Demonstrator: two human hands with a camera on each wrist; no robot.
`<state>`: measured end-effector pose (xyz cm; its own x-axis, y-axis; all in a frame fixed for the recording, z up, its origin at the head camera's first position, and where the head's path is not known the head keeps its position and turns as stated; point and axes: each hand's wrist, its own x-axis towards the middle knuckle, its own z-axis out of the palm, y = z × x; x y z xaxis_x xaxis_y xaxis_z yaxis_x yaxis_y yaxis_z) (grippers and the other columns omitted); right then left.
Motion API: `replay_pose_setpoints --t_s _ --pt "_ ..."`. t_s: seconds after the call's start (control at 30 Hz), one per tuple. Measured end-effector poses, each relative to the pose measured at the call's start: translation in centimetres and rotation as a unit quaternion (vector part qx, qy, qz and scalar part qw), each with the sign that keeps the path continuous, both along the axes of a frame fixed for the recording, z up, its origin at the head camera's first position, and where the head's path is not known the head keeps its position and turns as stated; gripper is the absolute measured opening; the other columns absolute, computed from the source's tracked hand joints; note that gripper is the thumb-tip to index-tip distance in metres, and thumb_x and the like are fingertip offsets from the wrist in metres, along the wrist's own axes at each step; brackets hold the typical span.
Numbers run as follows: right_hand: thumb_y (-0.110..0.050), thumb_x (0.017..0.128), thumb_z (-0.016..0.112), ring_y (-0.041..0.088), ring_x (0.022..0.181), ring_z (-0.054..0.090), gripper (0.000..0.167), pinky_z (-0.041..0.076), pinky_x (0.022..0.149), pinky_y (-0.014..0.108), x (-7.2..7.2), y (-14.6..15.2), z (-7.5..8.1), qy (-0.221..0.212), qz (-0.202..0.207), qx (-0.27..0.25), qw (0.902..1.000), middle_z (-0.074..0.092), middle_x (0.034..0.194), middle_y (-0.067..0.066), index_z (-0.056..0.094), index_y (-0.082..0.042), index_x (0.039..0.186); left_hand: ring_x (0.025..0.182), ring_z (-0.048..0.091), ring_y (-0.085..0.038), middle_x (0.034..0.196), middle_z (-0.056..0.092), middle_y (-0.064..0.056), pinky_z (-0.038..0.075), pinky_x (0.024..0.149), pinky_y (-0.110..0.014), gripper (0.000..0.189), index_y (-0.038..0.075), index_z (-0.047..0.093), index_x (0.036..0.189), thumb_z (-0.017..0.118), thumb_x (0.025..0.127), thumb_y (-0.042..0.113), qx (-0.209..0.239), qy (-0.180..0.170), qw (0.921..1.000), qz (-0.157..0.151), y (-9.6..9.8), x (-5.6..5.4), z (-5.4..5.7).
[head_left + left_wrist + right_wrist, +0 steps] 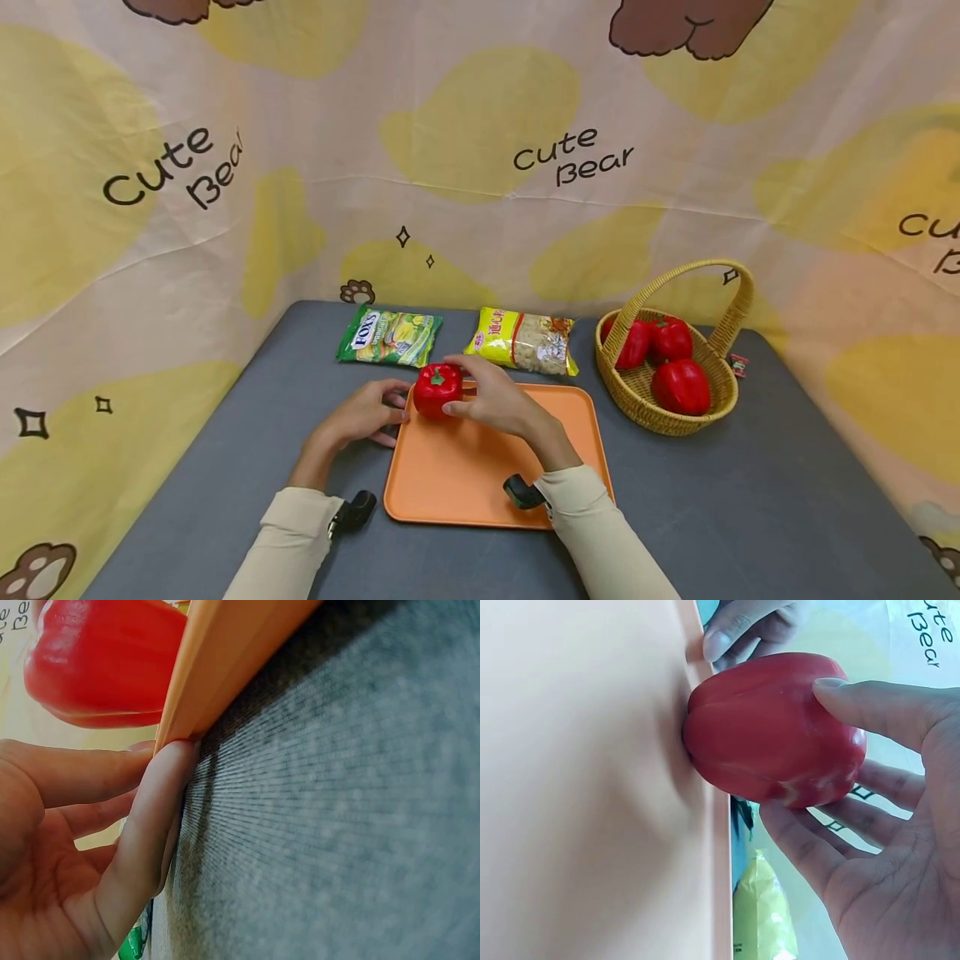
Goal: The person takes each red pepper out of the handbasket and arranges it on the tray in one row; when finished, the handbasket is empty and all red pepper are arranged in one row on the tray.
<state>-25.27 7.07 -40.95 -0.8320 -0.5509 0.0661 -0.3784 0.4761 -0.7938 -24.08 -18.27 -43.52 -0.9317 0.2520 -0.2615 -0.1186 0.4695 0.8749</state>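
A red bell pepper point(435, 393) with a green stem stands upright at the far left corner of the orange tray point(472, 479). My right hand point(501, 402) holds it from the right, thumb on the near side and fingers round the far side. In the right wrist view the base of the pepper point(769, 731) is right at the tray's surface. My left hand point(362, 412) is at the tray's left edge. The left wrist view shows its thumb and a finger point(142, 825) pinching the rim of the tray point(217, 667).
Behind the tray lie a green candy bag point(393, 337) marked FOX'S and a yellow bag of pasta point(525, 340). To the right, a wicker basket point(637, 408) with a tall handle contains several red bell peppers point(681, 387). A small red wrapped piece point(738, 365) lies beside the basket.
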Motion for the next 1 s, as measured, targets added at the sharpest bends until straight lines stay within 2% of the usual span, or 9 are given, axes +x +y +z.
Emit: replay_pose_setpoints --t_s 0.3,0.6,0.8,1.0 --pt "-0.024 0.093 0.081 0.029 0.136 0.055 0.074 0.054 0.11 0.05 -0.1 -0.6 0.0 -0.001 -0.002 0.007 1.0 0.057 0.15 0.007 0.048 -0.011 0.157 0.096 0.069 -0.024 0.126 0.061 -0.021 0.067 0.068 -0.04 0.052 -0.004 0.05 0.15 0.064 0.099 0.003 0.001 -0.004 1.0 0.005 -0.2 0.0 0.0" --pt "-0.024 0.093 0.081 0.028 0.139 0.053 0.077 0.051 0.114 0.051 0.1 -0.6 0.0 -0.007 -0.005 0.011 0.9999 0.054 0.155 0.006 0.044 -0.015 0.16 0.098 0.069 -0.025 0.127 0.062 -0.021 0.067 0.069 -0.04 0.054 -0.003 0.05 0.15 0.065 0.099 0.004 -0.001 -0.005 1.0 0.004 -0.2 0.0 -0.1" --pt "-0.027 0.093 0.08 0.032 0.143 0.051 0.078 0.048 0.116 0.055 0.5 0.2 0.3 0.006 -0.008 0.014 0.9999 0.05 0.159 0.006 0.044 -0.016 0.161 0.097 0.069 -0.025 0.126 0.062 -0.021 0.067 0.068 -0.04 0.053 -0.003 0.051 0.15 0.065 0.099 0.004 0.0 -0.005 1.0 0.003 -0.1 0.0 -0.2" --pt "-0.024 0.095 0.08 0.036 0.143 0.05 0.074 0.048 0.115 0.059 1.1 1.8 0.7 0.024 -0.011 -0.007 0.9996 0.048 0.161 0.008 0.046 -0.013 0.16 0.097 0.068 -0.024 0.125 0.061 -0.021 0.067 0.068 -0.04 0.052 -0.003 0.052 0.149 0.064 0.099 0.003 0.001 -0.005 1.0 0.005 -0.1 -0.1 -0.1"
